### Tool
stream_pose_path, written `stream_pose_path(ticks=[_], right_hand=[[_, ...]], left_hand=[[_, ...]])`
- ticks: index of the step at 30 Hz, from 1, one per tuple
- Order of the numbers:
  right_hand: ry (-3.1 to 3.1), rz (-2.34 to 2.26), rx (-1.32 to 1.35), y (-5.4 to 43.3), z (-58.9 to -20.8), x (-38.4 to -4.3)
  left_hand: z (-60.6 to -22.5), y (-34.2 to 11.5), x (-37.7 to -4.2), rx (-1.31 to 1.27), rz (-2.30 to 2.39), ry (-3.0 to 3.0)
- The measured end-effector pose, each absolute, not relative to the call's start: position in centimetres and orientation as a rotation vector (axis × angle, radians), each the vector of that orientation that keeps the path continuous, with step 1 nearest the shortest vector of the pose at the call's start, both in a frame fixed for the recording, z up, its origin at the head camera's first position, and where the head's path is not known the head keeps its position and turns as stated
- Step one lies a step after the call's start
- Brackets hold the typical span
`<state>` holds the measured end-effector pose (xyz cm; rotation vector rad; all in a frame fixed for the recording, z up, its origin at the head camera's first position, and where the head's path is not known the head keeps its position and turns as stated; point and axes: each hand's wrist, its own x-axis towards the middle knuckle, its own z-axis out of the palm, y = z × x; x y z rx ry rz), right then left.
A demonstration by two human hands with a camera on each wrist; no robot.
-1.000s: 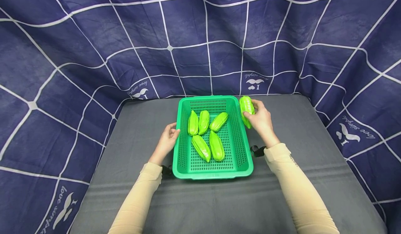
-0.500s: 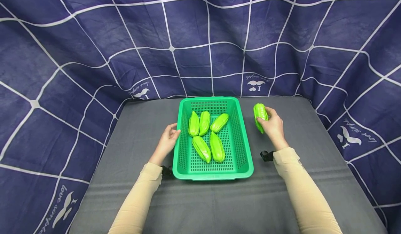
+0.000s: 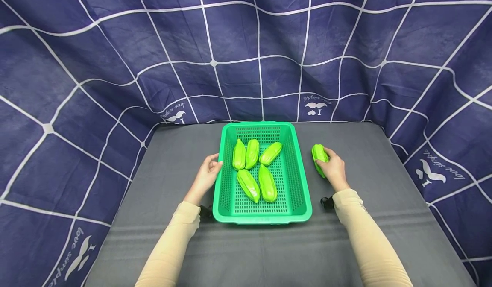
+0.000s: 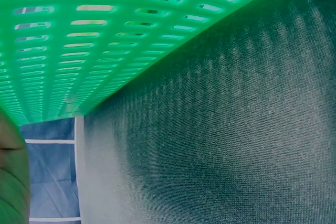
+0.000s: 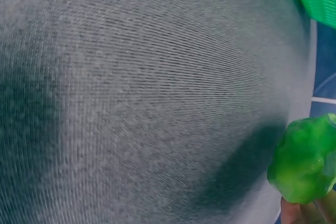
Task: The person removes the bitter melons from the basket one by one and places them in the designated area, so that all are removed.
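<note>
My right hand (image 3: 333,168) grips a shiny bright green ribbed gourd (image 3: 319,158) with a tapered end, to the right of the basket. In the right wrist view the rounded end of this gourd (image 5: 303,162) shows low at the right, fingers under it and a dark shadow on the cloth beside it. A green slotted plastic basket (image 3: 262,220) stands mid-table. Several similar gourds (image 3: 267,183) lie in it, apart from the held one. At the basket's left rim, my left hand (image 3: 206,174) holds on with thumb and bent fingers; the basket's slotted wall (image 4: 68,66) fills the top of the left wrist view.
Dark grey cloth (image 3: 173,150) covers the table around the basket. A navy curtain (image 3: 238,77) with white grid lines surrounds the table at the back and sides. A dark wrist camera (image 3: 327,203) sits below the right hand.
My right hand has carried the gourd from the basket's right rim outward to the right, then lower toward the cloth. The left hand has stayed at the basket's left rim.
</note>
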<state>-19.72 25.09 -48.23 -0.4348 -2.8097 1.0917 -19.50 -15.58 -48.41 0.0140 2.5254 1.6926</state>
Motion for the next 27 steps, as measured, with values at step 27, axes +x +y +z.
stream_pose_path(ticks=[27], right_hand=[[-2.882, 1.170, -0.453, 25.8, -50.7, -19.7]], left_hand=[[-48.8, -15.4, -19.3, 0.025, 1.774, 2.487]])
